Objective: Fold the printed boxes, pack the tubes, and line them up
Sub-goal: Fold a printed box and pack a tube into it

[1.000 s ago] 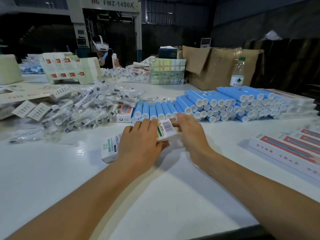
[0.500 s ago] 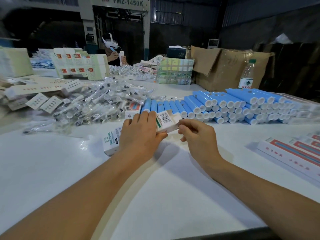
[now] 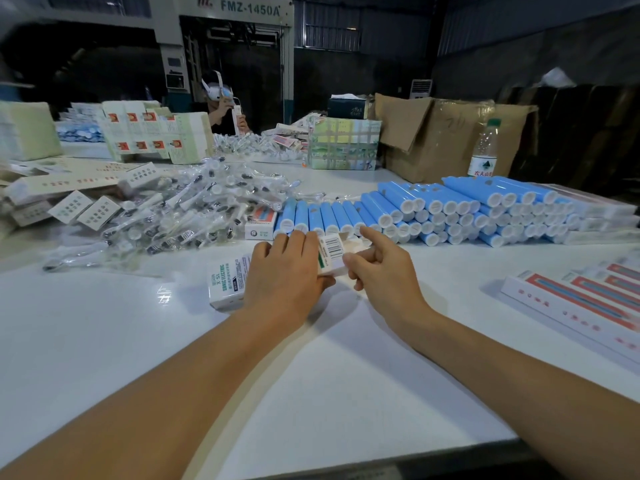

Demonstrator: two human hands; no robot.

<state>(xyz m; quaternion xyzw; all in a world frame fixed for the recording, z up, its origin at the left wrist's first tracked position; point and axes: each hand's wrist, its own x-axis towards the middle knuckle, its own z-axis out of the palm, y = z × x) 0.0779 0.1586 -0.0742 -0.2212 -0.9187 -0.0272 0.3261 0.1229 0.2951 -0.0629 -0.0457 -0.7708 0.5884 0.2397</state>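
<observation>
1. I see the printed box (image 3: pixel 228 282) lying on its long side on the white table (image 3: pixel 311 375), near the middle, its left end showing green lettering and its right end showing a barcode
2. My left hand (image 3: pixel 284 275) lies over the middle of the box with the fingers curled across the top and the thumb under the near edge, so it grips the box
3. My right hand (image 3: pixel 379 271) is at the barcode end; thumb and bent fingers pinch the end flap, with the index finger raised and pointing away
4. Just beyond the box a row of blue tubes (image 3: pixel 433 209) with white caps lies stacked in layers, cap ends facing me, running off to the right
5. A small carton (image 3: pixel 260 225) with a red and blue print stands at the left end of that row, touching the first tube
6. To the left a heap of clear-wrapped brush heads (image 3: pixel 180 209) spreads over the table
7. At the right edge flat white boxes with red stripes (image 3: pixel 581 303) lie side by side
8. Farther back stand a water bottle (image 3: pixel 484 150), a brown cardboard carton (image 3: pixel 433 136) and stacks of flat printed sheets (image 3: pixel 152 133)
9. Another person (image 3: pixel 225 109) wearing a headset sits at the far side, holding something white
</observation>
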